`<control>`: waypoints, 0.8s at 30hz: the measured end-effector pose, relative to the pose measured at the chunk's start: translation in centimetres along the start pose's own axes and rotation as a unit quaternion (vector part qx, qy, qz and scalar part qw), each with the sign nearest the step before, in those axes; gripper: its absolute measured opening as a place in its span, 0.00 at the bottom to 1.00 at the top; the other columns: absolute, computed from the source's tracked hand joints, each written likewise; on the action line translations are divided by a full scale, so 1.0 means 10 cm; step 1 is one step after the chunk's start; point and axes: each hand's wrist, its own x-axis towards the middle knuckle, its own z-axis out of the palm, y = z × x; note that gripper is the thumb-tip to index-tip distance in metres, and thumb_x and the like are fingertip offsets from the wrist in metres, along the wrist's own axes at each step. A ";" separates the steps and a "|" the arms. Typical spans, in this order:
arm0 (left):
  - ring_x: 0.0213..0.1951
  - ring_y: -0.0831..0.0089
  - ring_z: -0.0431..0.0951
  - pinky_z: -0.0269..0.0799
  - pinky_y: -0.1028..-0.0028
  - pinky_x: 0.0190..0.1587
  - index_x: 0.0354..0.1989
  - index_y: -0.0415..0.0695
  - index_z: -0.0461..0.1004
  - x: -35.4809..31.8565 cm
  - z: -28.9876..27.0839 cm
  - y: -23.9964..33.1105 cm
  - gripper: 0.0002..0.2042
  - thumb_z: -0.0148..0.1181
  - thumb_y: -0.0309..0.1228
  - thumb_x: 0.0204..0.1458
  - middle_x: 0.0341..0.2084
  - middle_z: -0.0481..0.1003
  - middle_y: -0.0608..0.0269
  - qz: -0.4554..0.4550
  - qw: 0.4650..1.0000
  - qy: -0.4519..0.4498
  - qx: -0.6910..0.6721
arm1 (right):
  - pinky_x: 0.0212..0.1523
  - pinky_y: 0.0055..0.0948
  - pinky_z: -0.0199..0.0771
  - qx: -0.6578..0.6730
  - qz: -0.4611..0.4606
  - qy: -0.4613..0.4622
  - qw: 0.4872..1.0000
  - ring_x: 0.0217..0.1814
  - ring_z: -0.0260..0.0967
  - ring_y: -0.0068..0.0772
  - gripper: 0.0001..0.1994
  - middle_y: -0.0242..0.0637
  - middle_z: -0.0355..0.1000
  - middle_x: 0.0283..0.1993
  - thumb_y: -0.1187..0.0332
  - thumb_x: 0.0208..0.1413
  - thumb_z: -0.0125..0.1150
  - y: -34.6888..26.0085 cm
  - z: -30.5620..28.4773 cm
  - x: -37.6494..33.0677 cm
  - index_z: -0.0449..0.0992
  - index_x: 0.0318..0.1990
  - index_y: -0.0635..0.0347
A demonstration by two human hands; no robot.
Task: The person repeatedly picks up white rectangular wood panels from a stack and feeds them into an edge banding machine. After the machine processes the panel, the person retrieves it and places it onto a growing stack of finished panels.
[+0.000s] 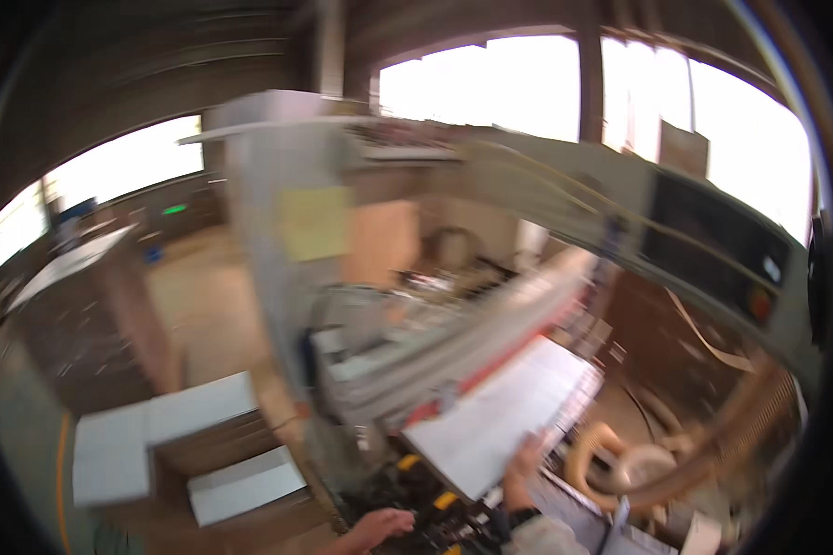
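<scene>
A white rectangular panel [504, 407] lies slanting along the machine, beside a red strip. My right hand [524, 462] rests on the panel's near right part, its fingers stretched out over the surface. My left hand [384, 525] is lower and further left, apart from the panel, with its fingers curled in and nothing visible in them. Close by it are dark machine parts with yellow pieces [444, 500]. Motion blur softens both hands.
White-topped panels [111, 453] and a loose white board [247, 486] are stacked at the lower left. The machine's long grey arm with a dark control panel [713, 245] spans the right. A ribbed hose [740, 453] curves below it. A brown stack [83, 324] stands far left.
</scene>
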 end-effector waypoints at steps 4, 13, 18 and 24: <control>0.32 0.75 0.73 0.70 0.75 0.33 0.37 0.43 0.73 -0.29 0.00 -0.52 0.10 0.52 0.35 0.51 0.29 0.74 0.64 -0.002 0.987 0.089 0.132 | 0.59 0.34 0.56 -0.174 -0.003 -0.048 0.984 0.64 0.47 0.38 0.24 0.46 0.44 0.65 0.65 0.60 0.40 0.10 -0.41 0.15 0.48 0.61 0.65; 0.27 0.77 0.72 0.68 0.76 0.30 0.32 0.42 0.69 -0.76 0.86 -0.48 0.09 0.53 0.35 0.50 0.25 0.72 0.65 0.014 0.988 0.124 0.097 | 0.56 0.40 0.57 0.378 0.264 -0.069 0.885 0.59 0.55 0.45 0.27 0.48 0.54 0.61 0.55 0.57 0.45 1.09 -2.14 0.25 0.53 0.60 0.60; 0.38 0.75 0.73 0.69 0.75 0.41 0.48 0.42 0.67 -0.81 1.10 0.36 0.19 0.52 0.41 0.53 0.35 0.73 0.64 0.080 0.947 0.009 0.312 | 0.53 0.39 0.62 0.356 0.318 -0.126 0.869 0.57 0.59 0.43 0.26 0.46 0.57 0.59 0.55 0.56 0.46 1.57 -2.64 0.18 0.55 0.58 0.59; 0.33 0.61 0.74 0.69 0.69 0.35 0.40 0.38 0.71 -0.33 2.13 2.06 0.20 0.56 0.43 0.46 0.29 0.73 0.54 0.165 0.716 0.038 0.678 | 0.39 0.36 0.71 0.394 0.367 -0.095 0.837 0.40 0.69 0.35 0.19 0.41 0.69 0.43 0.57 0.57 0.45 1.62 -2.77 -0.02 0.62 0.50 0.60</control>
